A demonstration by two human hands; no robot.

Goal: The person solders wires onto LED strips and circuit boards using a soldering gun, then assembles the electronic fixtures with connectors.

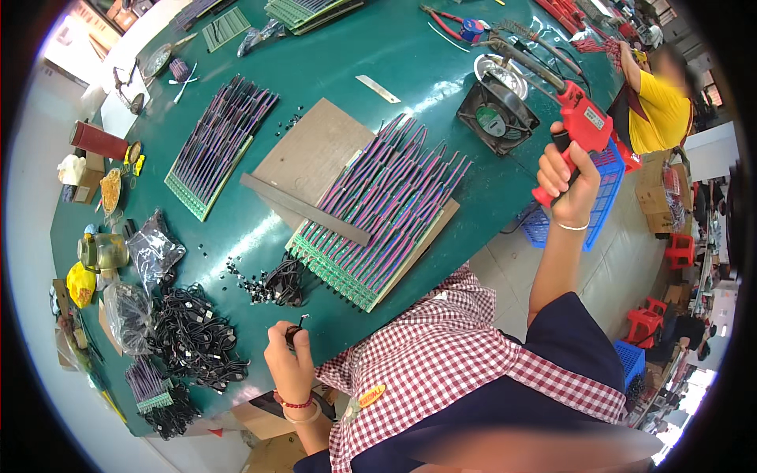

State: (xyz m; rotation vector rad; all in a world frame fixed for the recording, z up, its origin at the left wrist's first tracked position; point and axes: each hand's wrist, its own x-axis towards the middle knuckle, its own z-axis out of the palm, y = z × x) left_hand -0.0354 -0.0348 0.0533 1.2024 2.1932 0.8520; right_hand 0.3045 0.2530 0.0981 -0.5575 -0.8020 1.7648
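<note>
My right hand (569, 180) is wrapped round the black and red handle of a red soldering gun (585, 118), raised at the table's right edge with its metal barrel pointing to the far left. My left hand (289, 364), near the table's front edge, pinches a black cable (296, 331) whose stripped end sticks up. Between my hands a green circuit board panel (335, 276) lies on a brown board (319, 142), with rows of purple and black wires (394, 189) on it. A flat grey metal bar (307, 211) rests across the wires.
A black fan (498, 114) stands by the soldering gun. Another wired panel (221, 146) lies at left. Black cables (197, 335) heap near plastic bags (155, 244) at front left. Pliers (445, 24) lie at the back. A person in yellow (661, 110) works at far right, beyond a blue crate (603, 189).
</note>
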